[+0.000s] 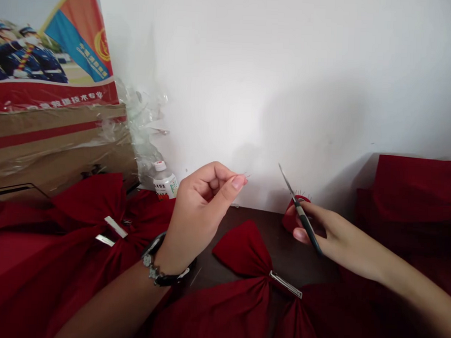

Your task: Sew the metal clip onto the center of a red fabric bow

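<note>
My left hand [204,210] pinches a fine needle [244,175] between thumb and fingertips, and any thread on it is too thin to see. A black beaded bracelet [160,268] circles that wrist. My right hand [327,234] is closed around slim dark-handled scissors [301,213], their blade pointing up and left. Just behind those fingers sits a red pincushion [292,216] bristling with pins, partly hidden by the hand. Below my hands lies a red velvet bow [243,251] with a metal clip [285,284] at its knot.
A second red bow [79,208] with a metal clip [114,227] lies at left, and red fabric [413,195] is piled at right. The dark wooden table [292,255] meets a white wall [269,82]. A plastic bottle [165,181] stands beside a plastic-wrapped cardboard box [52,143].
</note>
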Motion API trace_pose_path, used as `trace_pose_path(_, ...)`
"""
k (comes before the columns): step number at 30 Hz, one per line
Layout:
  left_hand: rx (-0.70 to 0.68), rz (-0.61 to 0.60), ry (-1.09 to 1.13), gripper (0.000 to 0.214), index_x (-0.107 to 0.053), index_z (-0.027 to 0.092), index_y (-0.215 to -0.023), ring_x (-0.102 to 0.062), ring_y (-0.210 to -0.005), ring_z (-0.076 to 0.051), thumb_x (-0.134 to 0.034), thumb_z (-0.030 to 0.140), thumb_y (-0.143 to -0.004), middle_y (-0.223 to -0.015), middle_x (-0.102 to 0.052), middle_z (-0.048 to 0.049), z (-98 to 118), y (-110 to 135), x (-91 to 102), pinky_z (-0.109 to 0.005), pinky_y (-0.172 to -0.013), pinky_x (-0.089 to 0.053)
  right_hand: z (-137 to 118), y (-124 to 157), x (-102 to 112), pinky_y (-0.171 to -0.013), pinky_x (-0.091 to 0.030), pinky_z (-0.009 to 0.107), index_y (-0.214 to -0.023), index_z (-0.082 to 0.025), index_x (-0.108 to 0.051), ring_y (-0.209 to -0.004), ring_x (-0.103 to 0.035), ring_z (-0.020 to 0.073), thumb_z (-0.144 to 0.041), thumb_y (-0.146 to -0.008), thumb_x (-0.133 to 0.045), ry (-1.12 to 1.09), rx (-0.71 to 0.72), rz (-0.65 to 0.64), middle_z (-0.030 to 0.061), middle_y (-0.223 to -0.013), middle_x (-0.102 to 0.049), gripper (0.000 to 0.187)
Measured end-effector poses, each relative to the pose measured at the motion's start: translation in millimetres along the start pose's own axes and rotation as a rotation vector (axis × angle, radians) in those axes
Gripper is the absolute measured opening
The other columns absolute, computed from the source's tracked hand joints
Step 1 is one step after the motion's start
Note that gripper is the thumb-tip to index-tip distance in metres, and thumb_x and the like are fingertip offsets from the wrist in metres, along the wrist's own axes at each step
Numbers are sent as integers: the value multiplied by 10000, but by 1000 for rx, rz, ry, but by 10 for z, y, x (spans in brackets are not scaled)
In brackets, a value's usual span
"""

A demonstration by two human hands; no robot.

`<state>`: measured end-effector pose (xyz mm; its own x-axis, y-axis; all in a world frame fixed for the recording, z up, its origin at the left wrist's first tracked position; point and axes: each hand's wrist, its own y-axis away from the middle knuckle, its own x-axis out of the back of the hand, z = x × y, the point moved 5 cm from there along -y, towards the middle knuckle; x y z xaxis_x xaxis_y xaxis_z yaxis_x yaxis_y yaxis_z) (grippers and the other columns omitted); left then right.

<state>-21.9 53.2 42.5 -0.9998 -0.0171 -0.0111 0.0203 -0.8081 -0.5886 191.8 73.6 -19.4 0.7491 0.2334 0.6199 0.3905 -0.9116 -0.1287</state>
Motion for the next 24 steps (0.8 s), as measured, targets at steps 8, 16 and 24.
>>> trace_pose_path(8, 2, -16, 34, 204, -580, 171, -684, -332, -463, -51, -666, 309, -806, -600, -507, 41, 31, 30, -25, -216, -421, -286, -249, 109, -344, -496, -262, 212, -736, -138, -468, -558, -341, 87, -717, -799, -447, -351, 274, -189, 9, -641, -433, 583)
trace_pose_path(16, -7, -45, 0, 218, -581, 159, -698, -332, -453, -48, -645, 324, -825, -565, -475, 43, 23, 75, -71, -209, -416, -274, -221, 136, -532, -513, -234, 216, -689, -143, -435, -561, -335, 80, -681, -793, -509, -399, 279, -240, -13, -609, -411, 553)
trace_pose_path(24, -43, -79, -30, 249, -541, 157, -676, -313, -457, -41, -610, 315, -857, -546, -426, 55, 17, 72, -92, -198, -429, -267, -193, 145, -509, -494, -217, 211, -649, -137, -430, -549, -292, 72, -630, -819, -518, -315, 309, -188, -21, -585, -378, 529)
